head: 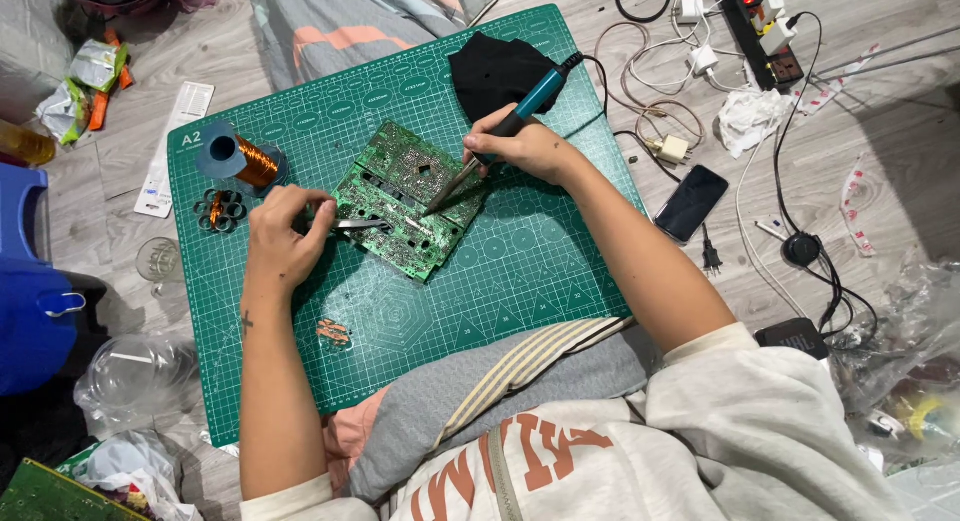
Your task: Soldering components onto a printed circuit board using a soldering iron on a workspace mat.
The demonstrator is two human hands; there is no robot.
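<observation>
My right hand point(525, 146) grips the teal-handled soldering iron point(500, 136) pen-style, tip on the green circuit board point(405, 196) lying on the green cutting mat point(500, 271); my left hand point(285, 236) pinches steel tweezers point(365, 224), steadying a part.

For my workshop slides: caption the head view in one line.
Right hand tips a teal soldering iron onto a green circuit board while left hand holds tweezers over a cutting mat.

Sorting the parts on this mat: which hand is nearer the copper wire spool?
Left. The left hand, holding tweezers, is just right of the copper wire spool; the right hand grips the soldering iron across the circuit board.
</observation>
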